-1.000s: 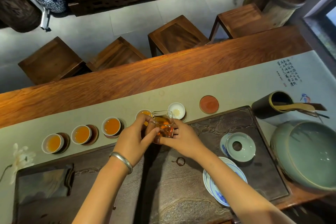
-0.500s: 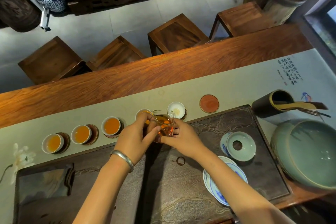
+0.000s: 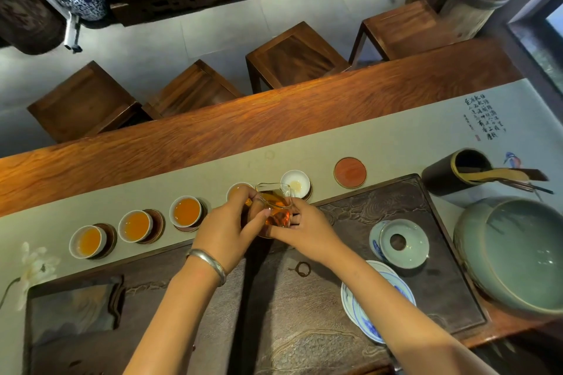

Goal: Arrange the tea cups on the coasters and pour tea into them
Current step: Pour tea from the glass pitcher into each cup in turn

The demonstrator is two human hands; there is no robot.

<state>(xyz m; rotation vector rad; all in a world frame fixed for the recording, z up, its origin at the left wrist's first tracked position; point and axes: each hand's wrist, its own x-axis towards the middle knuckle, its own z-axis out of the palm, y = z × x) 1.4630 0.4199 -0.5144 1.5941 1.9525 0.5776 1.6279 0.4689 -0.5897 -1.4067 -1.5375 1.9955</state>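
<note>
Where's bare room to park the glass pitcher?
Free: dark tea tray between right hand and celadon lid; runner beyond the empty red coaster. Crowded: cup row, blue-white saucers.

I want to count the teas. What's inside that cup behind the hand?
Amber tea shows inside the cup at its far rim. The left hand and the glass pitcher cover the rest, so how full it is can't be seen.
</note>
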